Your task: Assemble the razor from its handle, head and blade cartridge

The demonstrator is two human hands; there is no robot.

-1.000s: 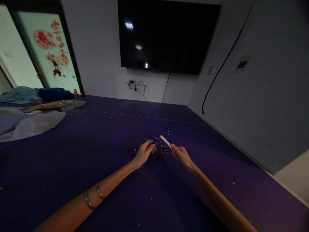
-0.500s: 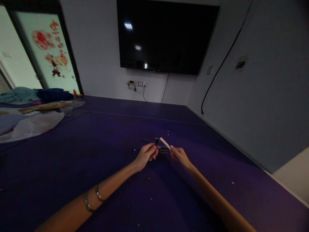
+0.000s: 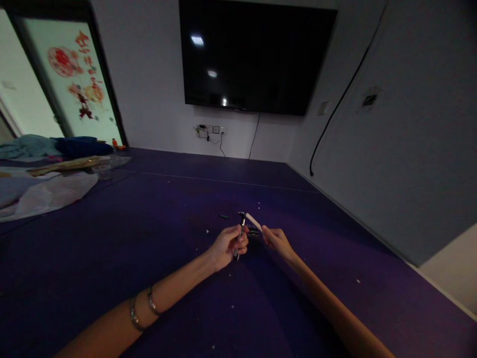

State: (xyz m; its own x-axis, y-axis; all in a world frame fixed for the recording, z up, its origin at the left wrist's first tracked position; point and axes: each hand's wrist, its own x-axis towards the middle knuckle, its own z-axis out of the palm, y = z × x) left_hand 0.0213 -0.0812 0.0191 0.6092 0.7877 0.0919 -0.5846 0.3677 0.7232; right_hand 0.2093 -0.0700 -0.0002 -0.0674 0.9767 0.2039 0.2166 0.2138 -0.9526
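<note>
Just below the frame's centre, the left hand (image 3: pixel 228 244) grips a slim tool (image 3: pixel 243 221) and the right hand (image 3: pixel 276 240) a pale stick (image 3: pixel 254 222), tips seemingly being lined up, which calls for steadiness next.

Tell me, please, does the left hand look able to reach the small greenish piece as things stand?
Probably yes: the small greenish piece lies just beyond the left hand, with nothing visible between them. However, this hand grips a slim shiny object, which may hinder grasping.
</note>
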